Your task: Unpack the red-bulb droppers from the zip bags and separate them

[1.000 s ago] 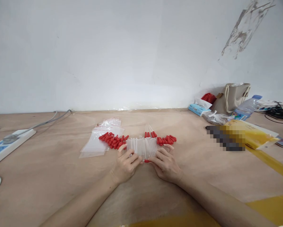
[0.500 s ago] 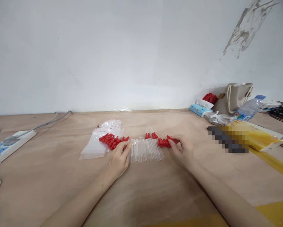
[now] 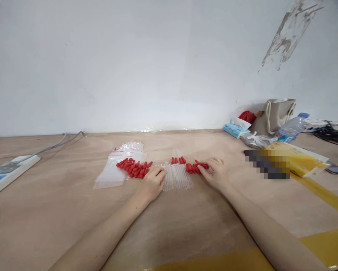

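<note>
A row of clear plastic tubes (image 3: 178, 177) lies on the wooden table (image 3: 169, 226). My left hand (image 3: 152, 183) rests on the row's left end with its fingers curled over the tubes. Red rubber bulbs lie in two heaps, one to the left (image 3: 133, 168) and one to the right (image 3: 193, 168). My right hand (image 3: 214, 173) is at the right heap, its thumb and fingers pinched on a red bulb. A few more red bulbs (image 3: 178, 160) sit on tubes just behind the row.
Clear zip bags (image 3: 116, 169) lie left of the bulbs. A white power strip (image 3: 8, 171) with a cable is at the far left. At the right stand a tissue pack (image 3: 236, 130), a canvas bag (image 3: 277, 114), a water bottle (image 3: 291, 130) and a yellow packet (image 3: 301, 160).
Both hands left the front edge of the tube row. My right hand moved right and back to the red bulb heap; my left hand slid onto the row's left end.
</note>
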